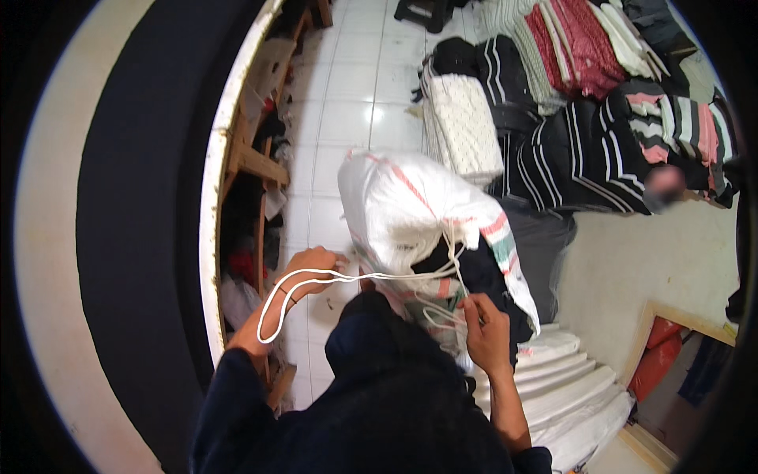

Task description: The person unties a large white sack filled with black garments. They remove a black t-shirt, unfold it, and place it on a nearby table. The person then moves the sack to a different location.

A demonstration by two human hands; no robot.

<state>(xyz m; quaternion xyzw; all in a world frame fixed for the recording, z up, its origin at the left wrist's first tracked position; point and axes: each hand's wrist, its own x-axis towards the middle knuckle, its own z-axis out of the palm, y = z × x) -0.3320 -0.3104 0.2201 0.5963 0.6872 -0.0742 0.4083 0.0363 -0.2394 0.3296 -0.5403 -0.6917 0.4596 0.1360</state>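
Observation:
A bulging white woven sack (395, 189) with red and green stripes lies on the floor before me, its mouth gathered and black cloth (478, 268) showing at the opening. White cord (403, 276) runs from the gathered mouth to the left. My left hand (314, 265) is closed on that cord, and a long loop of it hangs back over the wrist. At the sack's right side, my right hand (487, 328) pinches a cord strand between thumb and fingers. More cord loops sag beside that hand.
Folded fabric stacks (466, 130) and black striped rolls (568, 150) lie beyond the sack to the right. A table (217, 213) with wooden legs runs along the left, dark cloth on top. White bundles (576, 387) sit at lower right. A black stool (426, 12) stands far off.

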